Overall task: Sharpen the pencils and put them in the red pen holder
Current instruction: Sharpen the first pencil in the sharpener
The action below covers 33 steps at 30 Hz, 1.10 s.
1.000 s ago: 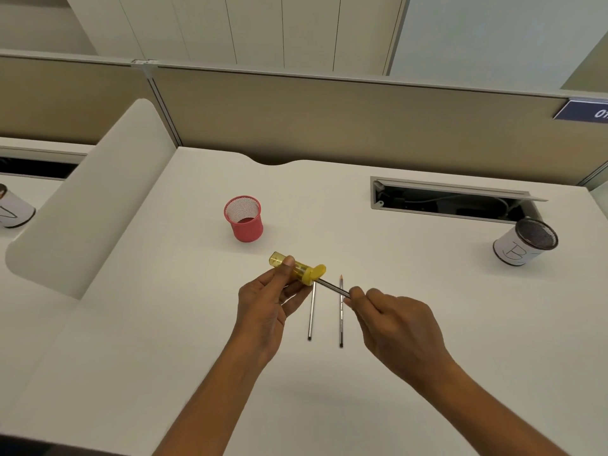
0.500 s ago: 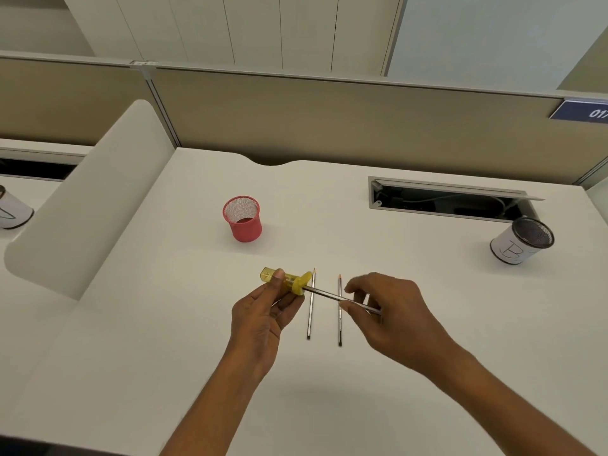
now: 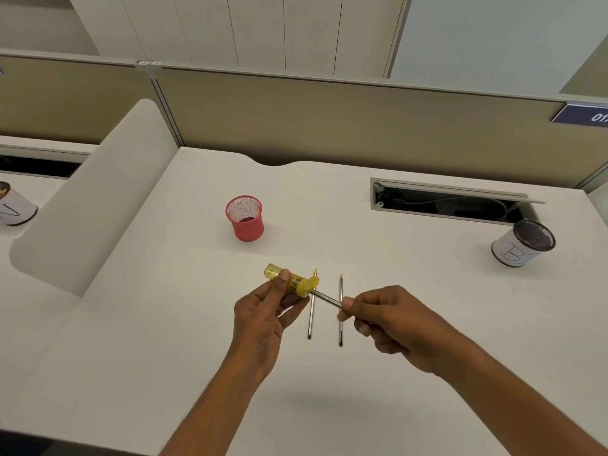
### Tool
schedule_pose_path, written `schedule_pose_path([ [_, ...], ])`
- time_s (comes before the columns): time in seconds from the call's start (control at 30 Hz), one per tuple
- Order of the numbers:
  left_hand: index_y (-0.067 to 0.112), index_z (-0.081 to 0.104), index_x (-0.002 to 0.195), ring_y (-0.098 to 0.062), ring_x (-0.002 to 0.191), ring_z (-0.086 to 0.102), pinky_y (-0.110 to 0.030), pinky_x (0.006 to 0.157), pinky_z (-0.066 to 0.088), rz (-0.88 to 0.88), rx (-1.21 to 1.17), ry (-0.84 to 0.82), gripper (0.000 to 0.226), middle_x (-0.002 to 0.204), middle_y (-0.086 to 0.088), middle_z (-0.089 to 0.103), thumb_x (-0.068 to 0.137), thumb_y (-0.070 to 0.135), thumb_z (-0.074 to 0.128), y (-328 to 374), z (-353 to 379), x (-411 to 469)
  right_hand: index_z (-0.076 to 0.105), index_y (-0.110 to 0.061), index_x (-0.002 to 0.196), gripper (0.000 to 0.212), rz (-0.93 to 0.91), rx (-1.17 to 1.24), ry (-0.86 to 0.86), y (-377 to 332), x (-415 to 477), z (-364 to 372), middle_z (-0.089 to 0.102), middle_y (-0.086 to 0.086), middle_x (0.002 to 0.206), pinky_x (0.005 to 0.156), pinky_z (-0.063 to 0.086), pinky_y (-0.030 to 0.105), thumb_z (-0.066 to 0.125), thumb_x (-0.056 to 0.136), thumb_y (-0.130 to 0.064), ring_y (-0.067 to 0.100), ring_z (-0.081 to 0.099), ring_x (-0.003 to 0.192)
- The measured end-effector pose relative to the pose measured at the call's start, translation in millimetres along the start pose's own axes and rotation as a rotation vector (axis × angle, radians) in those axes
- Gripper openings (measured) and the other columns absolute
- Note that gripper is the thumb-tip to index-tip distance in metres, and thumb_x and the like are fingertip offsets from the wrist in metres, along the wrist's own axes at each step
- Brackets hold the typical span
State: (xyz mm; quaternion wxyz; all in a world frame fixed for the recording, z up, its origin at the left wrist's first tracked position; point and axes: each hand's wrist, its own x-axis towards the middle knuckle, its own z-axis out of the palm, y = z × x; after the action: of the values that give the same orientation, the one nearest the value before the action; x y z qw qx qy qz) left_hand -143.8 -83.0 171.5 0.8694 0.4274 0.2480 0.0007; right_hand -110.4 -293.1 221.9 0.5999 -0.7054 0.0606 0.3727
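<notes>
Left hand [image 3: 263, 312] has its grip clamped round the yellow sharpener [image 3: 289, 280]. Right hand [image 3: 394, 320] pinches the held pencil [image 3: 326, 298] mid-shaft, its tip in the sharpener's mouth. Beneath, near pencil [image 3: 310, 319] and far pencil [image 3: 341, 327] lie parallel on the worktop [image 3: 164, 324]. The red pen holder [image 3: 246, 222] stands well behind.

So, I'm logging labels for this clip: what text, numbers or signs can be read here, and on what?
"01" on the blue sign at top right; the rest is cut off by the frame edge.
"B", handwritten on the white-wrapped cup at right.
A pen mark on the white cup at far left: partly out of frame, unreadable.
</notes>
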Motion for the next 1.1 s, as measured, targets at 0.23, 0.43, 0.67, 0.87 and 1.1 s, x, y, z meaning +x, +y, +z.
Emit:
schedule_pose_path([
  [0.23, 0.005, 0.085, 0.089, -0.027, 0.093, 0.080, -0.034, 0.075, 0.065, -0.016, -0.079, 0.077, 0.025, 0.101, -0.020, 0.081, 0.077, 0.027, 0.081, 5, 0, 9, 0.065, -0.030, 0.118, 0.039, -0.688, -0.843, 0.320, 15, 1, -2, 0.072, -0.018, 0.106, 0.070, 0.049, 0.013, 0.075, 0.086, -0.051, 0.003, 0.064, 0.084],
  [0.43, 0.005, 0.085, 0.090, -0.026, 0.093, 0.080, -0.032, 0.075, 0.065, -0.015, -0.082, 0.062, 0.029, 0.101, -0.019, 0.082, 0.074, 0.029, 0.084, 5, 0, 10, 0.073, -0.007, 0.102, 0.017, -1.159, -1.491, 0.709, 37, 10, -9, 0.048, 0.002, 0.064, 0.049, 0.029, 0.033, 0.068, 0.099, -0.023, 0.022, 0.031, 0.055],
  [0.67, 0.005, 0.085, 0.093, -0.026, 0.100, 0.080, -0.032, 0.080, 0.064, -0.004, -0.040, -0.016, 0.027, 0.106, -0.020, 0.081, 0.083, 0.029, 0.079, 2, 0, 5, 0.063, -0.018, 0.068, 0.036, -0.808, -0.830, 0.553, 35, 1, 10, 0.029, -0.007, 0.052, 0.046, 0.025, 0.024, 0.060, 0.101, -0.032, 0.013, 0.027, 0.048],
  [0.87, 0.006, 0.085, 0.092, -0.026, 0.097, 0.080, -0.032, 0.079, 0.065, 0.009, -0.008, 0.000, 0.030, 0.103, -0.018, 0.082, 0.078, 0.032, 0.081, 0, 0, 4, 0.076, -0.013, 0.071, 0.039, -0.159, -0.199, 0.219, 16, 1, 0, 0.025, -0.004, 0.050, 0.045, 0.026, 0.015, 0.067, 0.095, -0.043, 0.015, 0.021, 0.046],
  [1.1, 0.005, 0.085, 0.092, -0.026, 0.096, 0.080, -0.031, 0.076, 0.065, -0.022, -0.048, 0.044, 0.027, 0.104, -0.019, 0.082, 0.079, 0.029, 0.082, 2, 4, 7, 0.073, -0.012, 0.089, 0.027, -1.073, -1.388, 0.637, 30, 6, 3, 0.042, -0.001, 0.058, 0.041, 0.025, 0.028, 0.059, 0.102, -0.031, 0.021, 0.027, 0.046],
])
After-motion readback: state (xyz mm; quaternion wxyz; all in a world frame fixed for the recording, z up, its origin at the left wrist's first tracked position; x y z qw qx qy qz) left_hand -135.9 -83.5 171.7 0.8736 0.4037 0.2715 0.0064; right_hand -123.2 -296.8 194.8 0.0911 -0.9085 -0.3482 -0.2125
